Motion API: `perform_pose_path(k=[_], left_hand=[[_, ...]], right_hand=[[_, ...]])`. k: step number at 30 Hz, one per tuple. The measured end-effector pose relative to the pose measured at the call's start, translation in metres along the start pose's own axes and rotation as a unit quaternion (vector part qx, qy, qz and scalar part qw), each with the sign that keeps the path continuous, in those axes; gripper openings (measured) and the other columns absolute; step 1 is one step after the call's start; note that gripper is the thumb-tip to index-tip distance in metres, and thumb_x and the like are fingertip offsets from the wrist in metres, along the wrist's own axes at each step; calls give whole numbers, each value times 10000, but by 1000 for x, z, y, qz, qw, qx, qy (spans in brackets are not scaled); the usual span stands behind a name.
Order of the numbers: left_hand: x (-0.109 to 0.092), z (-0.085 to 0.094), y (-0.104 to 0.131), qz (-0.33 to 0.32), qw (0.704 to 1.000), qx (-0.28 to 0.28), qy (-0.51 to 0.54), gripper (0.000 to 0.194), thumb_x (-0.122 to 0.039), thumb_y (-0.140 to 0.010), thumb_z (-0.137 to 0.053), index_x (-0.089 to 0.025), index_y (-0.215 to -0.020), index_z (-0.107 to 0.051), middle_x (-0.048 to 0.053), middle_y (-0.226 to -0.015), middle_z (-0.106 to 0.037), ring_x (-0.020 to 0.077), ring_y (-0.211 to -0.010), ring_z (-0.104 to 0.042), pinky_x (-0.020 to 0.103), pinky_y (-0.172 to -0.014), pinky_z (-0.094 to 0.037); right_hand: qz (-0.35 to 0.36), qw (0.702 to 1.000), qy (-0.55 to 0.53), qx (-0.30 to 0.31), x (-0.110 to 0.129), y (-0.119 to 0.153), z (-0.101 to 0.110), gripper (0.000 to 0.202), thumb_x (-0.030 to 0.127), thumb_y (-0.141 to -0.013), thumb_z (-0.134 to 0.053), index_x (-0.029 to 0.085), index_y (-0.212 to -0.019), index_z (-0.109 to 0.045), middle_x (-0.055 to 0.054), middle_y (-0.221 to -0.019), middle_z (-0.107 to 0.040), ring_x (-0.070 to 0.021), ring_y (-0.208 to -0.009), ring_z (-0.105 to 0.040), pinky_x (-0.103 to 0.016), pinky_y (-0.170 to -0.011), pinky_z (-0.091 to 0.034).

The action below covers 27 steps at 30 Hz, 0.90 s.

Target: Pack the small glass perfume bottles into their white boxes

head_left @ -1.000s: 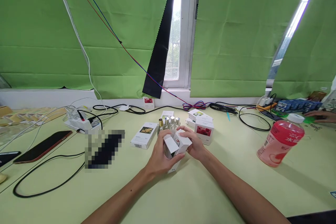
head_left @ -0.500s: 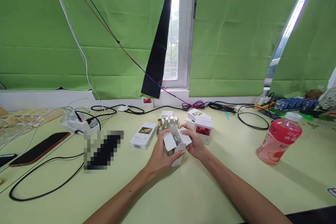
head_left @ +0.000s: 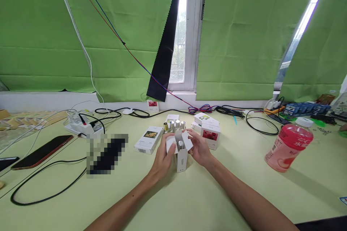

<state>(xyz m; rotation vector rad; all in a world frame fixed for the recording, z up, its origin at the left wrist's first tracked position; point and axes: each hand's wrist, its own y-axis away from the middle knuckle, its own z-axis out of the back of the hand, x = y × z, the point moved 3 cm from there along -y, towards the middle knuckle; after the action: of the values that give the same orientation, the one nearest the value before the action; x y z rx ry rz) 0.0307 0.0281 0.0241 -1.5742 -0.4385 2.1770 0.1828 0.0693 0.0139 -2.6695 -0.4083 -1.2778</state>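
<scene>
A small white carton [head_left: 181,161] stands upright on the table, its top flaps spread. Inside it shows the silver cap of a small bottle [head_left: 180,144]. My left hand [head_left: 164,153] grips the carton's left side, thumb on a flap. My right hand [head_left: 201,148] closes on the carton's right side and flap, fingers partly hidden behind it. Just behind the carton stand several small glass bottles [head_left: 171,126] with silver and gold caps. To the left lies a flat white box [head_left: 149,140] with a plant picture; to the right is a white box [head_left: 210,137] with a red picture.
A pink drink bottle [head_left: 288,146] stands at the right. On the left are a phone [head_left: 42,152], a power strip [head_left: 81,128] and a looped black cable [head_left: 48,201]. Bundled wires [head_left: 200,108] run along the wall under green curtains [head_left: 252,36].
My left thumb has moved up from the carton's near side onto its flap, uncovering the printed front. My right hand has shifted slightly lower along the carton's right side.
</scene>
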Motion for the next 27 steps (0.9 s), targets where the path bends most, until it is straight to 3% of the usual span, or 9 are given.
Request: perform_pose_path(k=[5,19,27], left_hand=[[2,-1,-2,6,1000,-12,-11,282,-489,-994,-498,-271,-1172,-490,47,-1110,-655,235,-999,-645,376,-848,-538],[3,-3,-2,-30,999,-7,-8,470,-498,-972,-564,-242,-1359,-491,111,-1364,-601,285,-1217,-609,382,-955,-507],[8,-3,0,-18,1000,-5,-7,516,-515,-956,-586,-235,-1374,-475,122,-1344,-619,283,-1140,-644,373,-901,-516]], right_hand=[[14,1000,14,-5,1,0,-2,351,410,-693,-796,211,-947,-660,61,-640,-538,-80,-473,-427,-215,-378,-232],[42,993,114,8,-5,-4,2,551,554,-701,-842,216,-1061,-596,124,-494,-455,-58,-390,-356,-194,-379,-213],[43,987,154,5,-7,-5,5,555,503,-682,-862,219,-1064,-578,125,-494,-465,-67,-416,-364,-194,-392,-232]])
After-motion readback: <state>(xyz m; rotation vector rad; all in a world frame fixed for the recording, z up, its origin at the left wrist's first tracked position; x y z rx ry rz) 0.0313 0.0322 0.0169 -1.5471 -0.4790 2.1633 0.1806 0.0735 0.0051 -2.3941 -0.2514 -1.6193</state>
